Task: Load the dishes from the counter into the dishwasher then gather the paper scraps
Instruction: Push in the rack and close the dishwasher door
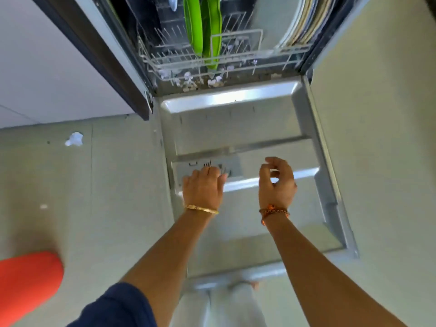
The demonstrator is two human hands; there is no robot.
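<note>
The dishwasher door [238,128] lies open and flat in front of me. Its lower rack [212,60] holds two green plates [203,29] upright and a stack of pale plates [299,22] at the right. Small white paper scraps [188,77] lie along the rack's front edge. One crumpled paper scrap [75,139] lies on the floor at the left. My left hand [203,186] hovers over the door's detergent panel, fingers loosely bent, holding nothing. My right hand [277,182] hangs beside it with fingers loosely curled and holds nothing.
A dark cabinet edge [99,55] runs along the dishwasher's left side. A red-orange object [26,284] sits at the lower left on the pale tiled floor [106,197]. My pale trousers [226,305] show below the door's front edge.
</note>
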